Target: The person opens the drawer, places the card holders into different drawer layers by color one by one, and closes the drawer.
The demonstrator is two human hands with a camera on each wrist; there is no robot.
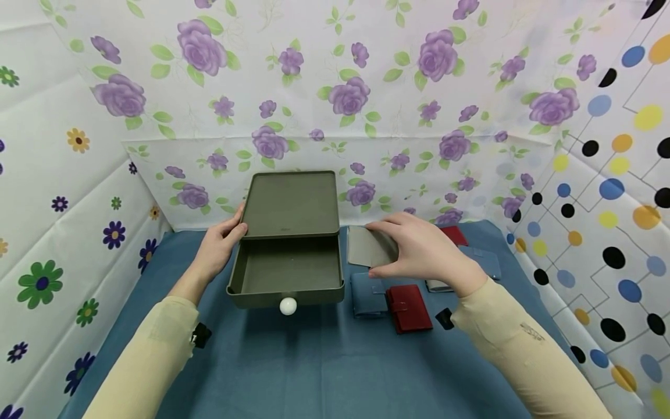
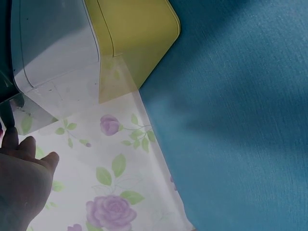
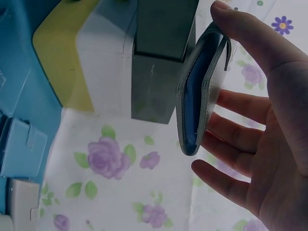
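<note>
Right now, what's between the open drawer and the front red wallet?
A blue wallet lies between the drawer and that red wallet, in the head view.

A drawer box (image 1: 292, 203) stands near the back edge of the tabletop (image 1: 324, 372), its drawer (image 1: 290, 273) out toward the front. Right of it are a held wallet (image 1: 369, 247) and, before that, two wallets (image 1: 369, 294); other wallets (image 1: 483, 263) lie near the back right corner.

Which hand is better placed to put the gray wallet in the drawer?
Right, probably: the right hand pinches the wallet beside the open drawer. The left hand, across the drawer, touches the box.
</note>
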